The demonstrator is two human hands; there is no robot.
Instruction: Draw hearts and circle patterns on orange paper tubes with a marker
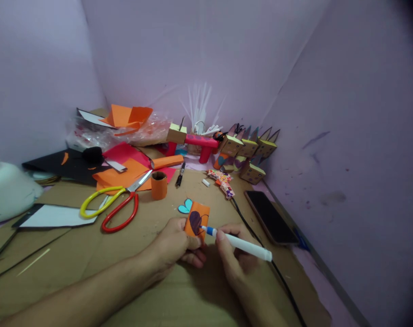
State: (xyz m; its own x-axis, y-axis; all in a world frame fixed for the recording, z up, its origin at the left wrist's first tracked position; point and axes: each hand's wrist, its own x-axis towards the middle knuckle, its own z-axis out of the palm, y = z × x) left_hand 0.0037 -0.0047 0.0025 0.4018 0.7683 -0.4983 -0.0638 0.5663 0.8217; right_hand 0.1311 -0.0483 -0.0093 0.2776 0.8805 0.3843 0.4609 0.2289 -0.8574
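My left hand (179,240) grips an orange paper piece (202,210), which bears a dark purple heart with a second heart outline beside it. My right hand (238,254) is closed on a white marker (249,246) with a blue collar, its tip touching the drawing. A small light-blue heart-shaped cutout (185,206) lies just beyond the orange piece. Farther back stands a short orange tube (159,186). Scissors (125,195) with one yellow and one red handle lie to the left, their blades resting partly on orange paper.
A glue gun (223,182) with a black cable and a phone (271,217) lie to the right. Several cardboard cat-like heads (252,173) stand behind. Orange, red and black sheets (63,168) spread at the left. A pen (180,175) lies beyond the tube.
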